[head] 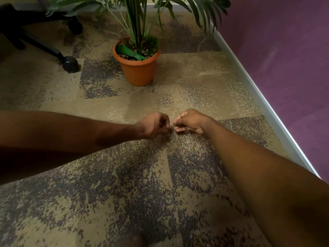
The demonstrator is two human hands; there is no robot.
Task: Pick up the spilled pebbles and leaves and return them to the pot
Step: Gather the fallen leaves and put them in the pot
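Note:
An orange plastic pot (138,70) stands on the carpet at upper centre, with a green plant, pebbles and a bright green leaf (130,53) on its soil. Both my hands rest low on the carpet in front of the pot, nearly touching each other. My left hand (153,124) is curled with its fingers closed; something small and dark shows between them, but I cannot make out what. My right hand (189,122) is cupped with fingertips pinched together on the floor. Any loose pebbles on the speckled carpet are hard to make out.
A black office chair base with a caster (70,64) sits at the upper left. A purple wall with a white skirting board (263,102) runs down the right side. Patterned beige and dark carpet (124,175) covers the floor.

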